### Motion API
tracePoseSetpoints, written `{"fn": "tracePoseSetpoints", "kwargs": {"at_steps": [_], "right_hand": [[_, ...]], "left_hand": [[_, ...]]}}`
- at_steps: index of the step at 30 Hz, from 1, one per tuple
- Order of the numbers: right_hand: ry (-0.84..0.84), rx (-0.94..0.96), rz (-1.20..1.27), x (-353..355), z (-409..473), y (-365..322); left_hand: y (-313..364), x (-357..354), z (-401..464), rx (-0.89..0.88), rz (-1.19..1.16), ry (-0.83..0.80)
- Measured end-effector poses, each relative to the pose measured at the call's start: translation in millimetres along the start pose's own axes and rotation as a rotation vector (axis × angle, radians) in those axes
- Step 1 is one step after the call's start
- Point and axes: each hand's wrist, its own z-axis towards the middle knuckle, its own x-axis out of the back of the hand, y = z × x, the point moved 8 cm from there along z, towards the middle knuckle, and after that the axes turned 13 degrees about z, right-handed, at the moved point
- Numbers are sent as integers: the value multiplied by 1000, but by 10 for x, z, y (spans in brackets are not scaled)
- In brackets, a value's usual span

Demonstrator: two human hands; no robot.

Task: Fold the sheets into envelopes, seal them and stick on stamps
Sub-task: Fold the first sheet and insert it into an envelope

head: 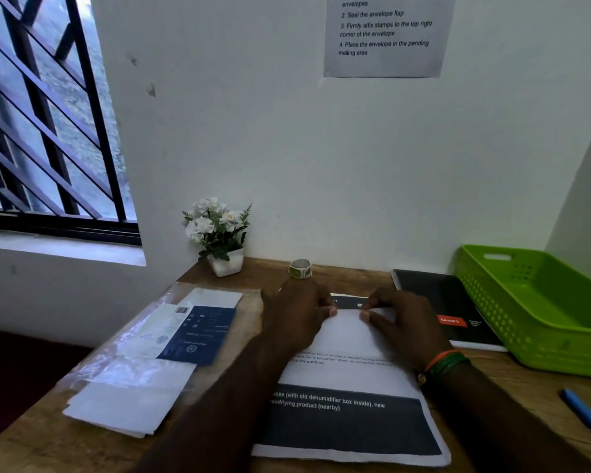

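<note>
Misalignment is the main risk: the white printed paper sheet [348,377] lies flat on the wooden tabletop [512,377], its far edge pinched by left hand [299,314] and right hand [401,319] (fingertips close together). Uneven pull would skew the fold.

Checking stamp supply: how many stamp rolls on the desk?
1. A small round roll of stamps stands at the desk's far edge by the wall, right of the white potted flowers. More could be hidden behind the hands.
</note>
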Motion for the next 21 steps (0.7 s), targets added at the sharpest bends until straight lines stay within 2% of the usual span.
{"fn": "tracePoseSetpoints", "kwargs": {"at_steps": [5,8,11,14,21], "right_hand": [[-15,-25,-5,-22,-17,13],[-3,-29,4,-5,-7,18],[25,-51,36,50,4,50],[36,-55,61,74,2,69],[28,-89,4,134,31,160]], "left_hand": [[-465,36,2,128,144,-149],[-667,114,8,208,162,-110],[-705,161,14,227,67,-22],[-590,77,8,178,-84,-59],[-558,23,-3,182,-162,-37]]}}
